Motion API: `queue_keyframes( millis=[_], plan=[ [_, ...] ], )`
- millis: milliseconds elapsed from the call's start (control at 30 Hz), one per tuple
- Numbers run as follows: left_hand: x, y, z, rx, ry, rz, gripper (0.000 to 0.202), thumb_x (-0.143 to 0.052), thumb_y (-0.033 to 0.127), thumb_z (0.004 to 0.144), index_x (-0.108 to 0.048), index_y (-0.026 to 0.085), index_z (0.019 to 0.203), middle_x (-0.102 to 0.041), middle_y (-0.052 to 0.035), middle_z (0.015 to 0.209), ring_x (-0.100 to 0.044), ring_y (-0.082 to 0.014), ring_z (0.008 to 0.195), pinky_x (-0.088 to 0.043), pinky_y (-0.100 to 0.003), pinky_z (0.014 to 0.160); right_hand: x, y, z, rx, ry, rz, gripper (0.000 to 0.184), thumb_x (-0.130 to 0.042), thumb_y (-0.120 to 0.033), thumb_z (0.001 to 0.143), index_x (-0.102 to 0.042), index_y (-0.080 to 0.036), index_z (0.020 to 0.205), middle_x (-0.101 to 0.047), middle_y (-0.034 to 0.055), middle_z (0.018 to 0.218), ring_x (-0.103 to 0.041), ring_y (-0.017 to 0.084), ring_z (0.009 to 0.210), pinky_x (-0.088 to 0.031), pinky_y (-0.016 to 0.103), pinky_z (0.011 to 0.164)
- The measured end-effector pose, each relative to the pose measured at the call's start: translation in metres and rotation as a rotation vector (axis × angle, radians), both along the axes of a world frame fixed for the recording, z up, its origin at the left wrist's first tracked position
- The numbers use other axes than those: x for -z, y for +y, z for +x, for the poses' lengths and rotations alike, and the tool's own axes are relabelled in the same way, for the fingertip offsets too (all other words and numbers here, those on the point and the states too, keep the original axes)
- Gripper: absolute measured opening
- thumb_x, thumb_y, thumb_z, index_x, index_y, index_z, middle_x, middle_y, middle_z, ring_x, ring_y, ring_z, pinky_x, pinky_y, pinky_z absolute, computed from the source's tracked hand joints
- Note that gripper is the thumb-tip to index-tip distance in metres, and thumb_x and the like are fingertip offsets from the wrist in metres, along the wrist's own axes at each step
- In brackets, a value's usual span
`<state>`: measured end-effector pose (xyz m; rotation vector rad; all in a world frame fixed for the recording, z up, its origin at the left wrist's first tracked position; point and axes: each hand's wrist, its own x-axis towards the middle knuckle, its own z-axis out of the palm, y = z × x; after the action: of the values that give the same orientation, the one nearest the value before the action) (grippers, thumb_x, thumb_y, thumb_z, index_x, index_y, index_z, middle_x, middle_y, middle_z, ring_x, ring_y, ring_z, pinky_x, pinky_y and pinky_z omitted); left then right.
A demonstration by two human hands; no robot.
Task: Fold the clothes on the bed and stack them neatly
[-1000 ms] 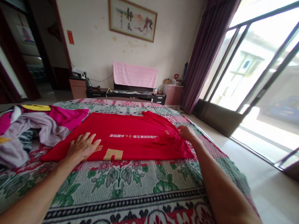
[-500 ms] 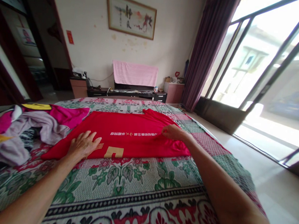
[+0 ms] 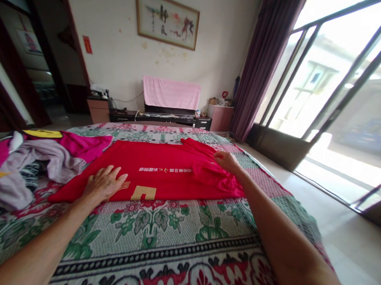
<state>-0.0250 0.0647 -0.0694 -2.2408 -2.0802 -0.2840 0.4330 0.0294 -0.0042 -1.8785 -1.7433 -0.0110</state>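
A red T-shirt (image 3: 166, 175) with white and gold print lies spread flat on a flowered bedspread (image 3: 160, 234). My left hand (image 3: 102, 184) rests flat on the shirt's near left part, fingers spread. Over at the shirt's right end, by its sleeve, my right hand (image 3: 228, 161) lies palm down on the wrinkled cloth with the fingers stretched out. Neither hand grips anything.
A heap of pink, grey and yellow clothes (image 3: 33, 159) lies on the bed to the left. The bed's right edge drops to a tiled floor beside tall glass doors (image 3: 339, 103). A low cabinet with a pink towel (image 3: 171, 93) stands at the far wall.
My right hand slid left over the shirt's right end, then back a little to the right near the sleeve. My left hand stayed pressed in place.
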Motion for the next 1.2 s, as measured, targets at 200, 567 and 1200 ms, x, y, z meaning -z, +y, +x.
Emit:
queue_keyframes(
  millis=[200, 567, 1200],
  plan=[
    [-0.007, -0.003, 0.005, -0.02, 0.011, -0.035, 0.066, -0.024, 0.056, 0.084, -0.043, 0.02, 0.137, -0.034, -0.0104, 0.148, -0.033, -0.0306, 0.132, -0.03, -0.051, 0.102, 0.005, -0.006, 0.013, 0.09, -0.202, -0.258, 0.034, -0.05, -0.042, 0.081, -0.072, -0.017, 0.084, -0.067, 0.0032, 0.069, -0.058, 0.013, 0.063, -0.037, 0.022, 0.056],
    [-0.007, -0.004, 0.005, -0.03, 0.004, -0.024, 0.066, -0.024, 0.056, 0.084, -0.044, 0.02, 0.136, -0.034, -0.0106, 0.147, -0.034, -0.0302, 0.131, -0.031, -0.051, 0.102, 0.017, 0.007, 0.009, 0.161, -0.205, 0.001, 0.026, -0.048, -0.022, 0.08, -0.071, -0.019, 0.091, -0.071, 0.0046, 0.089, -0.063, 0.017, 0.082, -0.041, 0.022, 0.073],
    [-0.003, -0.001, 0.002, -0.005, -0.008, 0.003, 0.066, -0.025, 0.056, 0.084, -0.045, 0.02, 0.135, -0.035, -0.0115, 0.147, -0.034, -0.0317, 0.131, -0.03, -0.052, 0.102, 0.012, 0.013, -0.096, 0.095, -0.26, -0.268, 0.039, -0.056, -0.045, 0.076, -0.072, -0.012, 0.091, -0.07, 0.0168, 0.09, -0.066, 0.024, 0.083, -0.048, 0.028, 0.067]
  ],
)
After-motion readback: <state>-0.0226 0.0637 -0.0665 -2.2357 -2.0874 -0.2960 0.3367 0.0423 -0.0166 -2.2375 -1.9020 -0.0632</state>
